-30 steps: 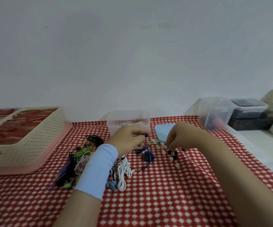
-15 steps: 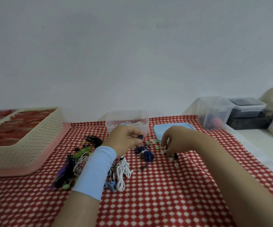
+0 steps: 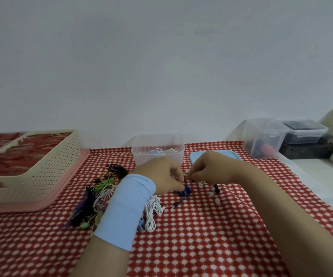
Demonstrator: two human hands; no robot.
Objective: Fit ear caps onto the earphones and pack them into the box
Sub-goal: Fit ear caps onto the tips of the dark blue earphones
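Red-and-white checked cloth point(image 3: 201, 236) covers the table, everything sits on it. My left hand point(image 3: 159, 174) (pale blue wristband point(image 3: 125, 210) on that forearm) is curled shut, fingertips pinched on the dark blue earphones point(image 3: 184, 190); their cable bundle hangs just under the hand and the jack lies on the cloth below it. My right hand point(image 3: 211, 166) meets the left fingertip to fingertip, pinched narrow on something tiny. Cannot tell if it's an ear cap, too small and hidden by the fingers.

Loose ear caps point(image 3: 213, 191), white, black and greenish, lie scattered just beside and below my right hand, touching the cloth. Tangled pile of earphones point(image 3: 99, 194) (green, purple, white, black, yellow cables) sits left of my left forearm; a white coil point(image 3: 152, 212) lies right of the wristband.

Clear plastic box point(image 3: 157, 148) stands open just behind my hands, a few white and blue earphones in it. Blue lid point(image 3: 195, 156) lies flat beside it to the right, partly behind my right hand. Cream perforated basket point(image 3: 41, 166) on a pink tray point(image 3: 61, 192) far left. More clear containers point(image 3: 265, 136) at the back right.
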